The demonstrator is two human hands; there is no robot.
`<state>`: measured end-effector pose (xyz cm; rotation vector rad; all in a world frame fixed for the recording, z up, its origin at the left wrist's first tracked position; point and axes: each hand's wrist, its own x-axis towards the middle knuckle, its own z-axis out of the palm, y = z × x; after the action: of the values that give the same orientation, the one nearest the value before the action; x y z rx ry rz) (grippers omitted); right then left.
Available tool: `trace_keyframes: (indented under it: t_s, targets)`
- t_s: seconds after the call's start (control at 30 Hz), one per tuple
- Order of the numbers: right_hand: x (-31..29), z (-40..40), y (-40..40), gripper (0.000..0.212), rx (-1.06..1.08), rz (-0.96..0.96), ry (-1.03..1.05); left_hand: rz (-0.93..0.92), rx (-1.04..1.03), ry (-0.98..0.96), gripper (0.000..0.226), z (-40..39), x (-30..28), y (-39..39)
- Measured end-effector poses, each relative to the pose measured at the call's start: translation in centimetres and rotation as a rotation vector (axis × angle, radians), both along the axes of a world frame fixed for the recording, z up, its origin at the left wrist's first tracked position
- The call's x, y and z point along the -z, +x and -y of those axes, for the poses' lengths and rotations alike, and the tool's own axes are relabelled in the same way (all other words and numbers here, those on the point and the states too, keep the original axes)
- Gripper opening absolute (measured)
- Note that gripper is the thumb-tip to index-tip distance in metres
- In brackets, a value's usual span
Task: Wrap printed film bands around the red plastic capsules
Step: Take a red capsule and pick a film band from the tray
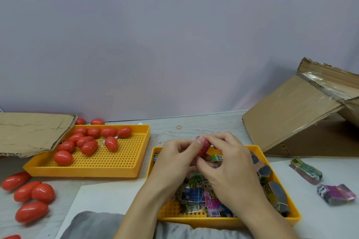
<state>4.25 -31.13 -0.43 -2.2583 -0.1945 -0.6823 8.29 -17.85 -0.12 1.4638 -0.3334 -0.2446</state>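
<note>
Red capsule point(203, 147) held above far edge of near yellow tray point(258, 148), pinched by left hand point(175, 158) and right hand point(226, 163), fingers curled round it. Printed film bands point(196, 196) loose inside same tray. Bare capsules point(91, 142) left of tray.

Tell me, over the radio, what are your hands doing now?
Left hand and right hand both gripping one red capsule above the band tray. Film band going on. Nothing blocking.
</note>
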Motion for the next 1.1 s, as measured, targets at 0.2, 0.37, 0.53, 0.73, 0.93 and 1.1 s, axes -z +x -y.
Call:
trace_keyframes:
  t_s: [0.2,0.37,0.53,0.73,0.93,1.1]
  targets:
    - [0.2,-0.1,0.2,0.023,-0.004,-0.017,-0.024,0.002,-0.017,0.026,0.032,0.0,0.0,0.0]
    - [0.1,-0.2,0.3,0.004,-0.037,-0.026,-0.017,0.055,-0.075,0.068,0.026,0.3,-0.2,-0.2]
    - [0.0,-0.3,0.2,0.002,-0.059,-0.033,0.034,0.1,-0.141,0.052,0.023,0.5,-0.4,-0.5]
    - [0.0,-0.3,0.2,0.003,-0.061,-0.053,0.096,0.129,-0.156,0.084,0.023,0.6,-0.6,-0.6]
    - [-0.2,-0.3,0.1,0.023,-0.101,-0.061,0.194,-0.011,-0.122,-0.041,0.034,0.7,-0.9,-0.7]
    - [-0.1,-0.4,0.0,0.037,-0.056,0.018,0.234,-0.216,0.004,-0.237,0.04,0.9,-1.5,-1.0]
